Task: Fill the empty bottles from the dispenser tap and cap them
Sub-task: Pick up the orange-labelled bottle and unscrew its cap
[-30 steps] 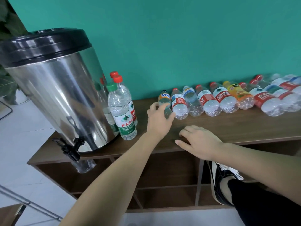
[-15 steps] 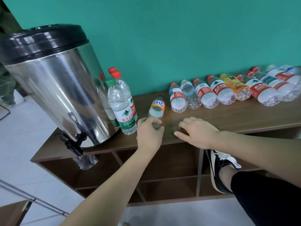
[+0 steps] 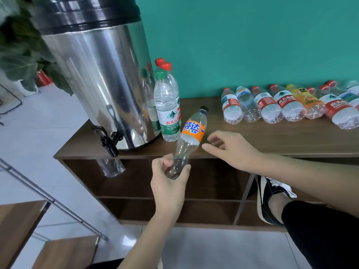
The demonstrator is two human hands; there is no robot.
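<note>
head view shows the left hand clenched round the base of the empty orange-label bottle, tilted above the bench edge, so the released right hand should probably unscrew its black cap before tilting it under the tap.

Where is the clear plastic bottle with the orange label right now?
The clear orange-labelled bottle is held tilted by its base in the left hand, in front of the green-capped water bottle, beside the steel dispenser.
</note>
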